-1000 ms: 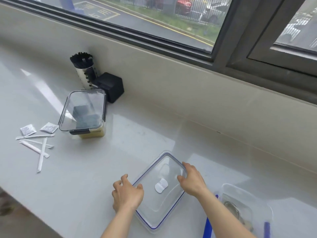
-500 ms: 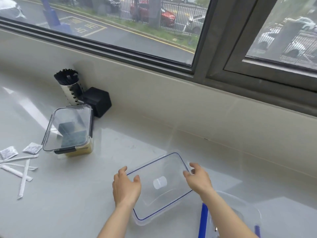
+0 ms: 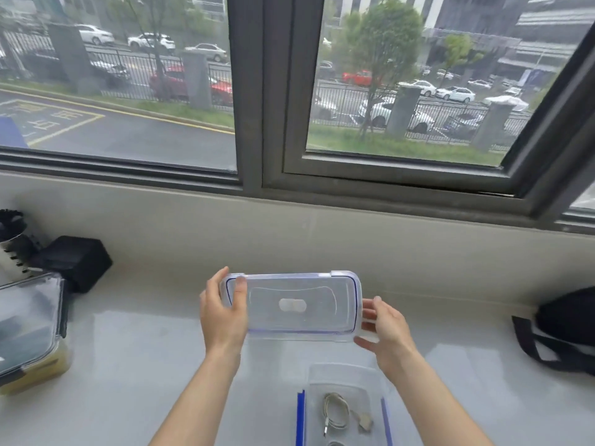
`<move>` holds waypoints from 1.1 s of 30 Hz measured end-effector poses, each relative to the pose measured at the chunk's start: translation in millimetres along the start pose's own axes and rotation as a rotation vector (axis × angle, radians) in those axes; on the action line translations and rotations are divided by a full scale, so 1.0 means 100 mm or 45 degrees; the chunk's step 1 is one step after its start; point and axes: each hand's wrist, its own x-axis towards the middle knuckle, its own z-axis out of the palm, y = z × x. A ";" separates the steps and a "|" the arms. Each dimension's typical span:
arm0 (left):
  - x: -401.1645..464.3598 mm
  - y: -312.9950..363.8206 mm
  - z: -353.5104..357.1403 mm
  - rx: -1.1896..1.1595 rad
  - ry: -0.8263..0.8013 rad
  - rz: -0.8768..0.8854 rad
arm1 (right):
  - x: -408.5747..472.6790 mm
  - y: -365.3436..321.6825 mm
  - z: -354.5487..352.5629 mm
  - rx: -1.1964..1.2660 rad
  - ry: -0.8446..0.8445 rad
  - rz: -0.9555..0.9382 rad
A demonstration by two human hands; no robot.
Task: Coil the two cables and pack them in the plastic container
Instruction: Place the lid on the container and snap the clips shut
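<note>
At the left edge of the pale glossy stone counter (image 3: 135,365) stood a perforated metal cup of black sticks (image 3: 13,243), a black cube-shaped box (image 3: 77,262) against the back wall, and a clear latched food box with a dark clip (image 3: 29,329); none of these looked to be in the way. Further right, the left hand (image 3: 222,313) was clamped on the left short end of the clear rectangular plastic lid with the blue seal line (image 3: 296,305), thumb on its upper face and fingers behind. The lid was held up off the counter, tilted toward the camera, near the middle of the counter. The right hand (image 3: 384,329) gripped the lid's right end flap, fingers closed around it. Just below the lid, at the counter's front edge, sat the open clear plastic container with blue side latches (image 3: 346,375), and coiled pale cables (image 3: 336,410) already lay inside it. The risk, as I judged it, was in the closing: if the lid came down skewed, one corner would ride on the rim and the latches would not catch. A loop springing up could also be pinched under the seal. The container sat close to the front edge, so hard pressing might shove it off. At the far right a black strapped bag (image 3: 566,329) lay well apart.
</note>
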 end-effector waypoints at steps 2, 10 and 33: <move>-0.10 0.07 0.20 -0.086 -0.022 -0.030 | -0.04 0.01 -0.21 0.130 0.013 0.050; -0.49 0.06 0.77 -0.110 -0.156 -0.216 | -0.31 0.26 -0.85 -0.033 0.123 0.038; -1.45 -1.11 0.45 0.372 -0.499 -0.311 | -0.78 1.71 -1.01 -0.131 0.152 0.089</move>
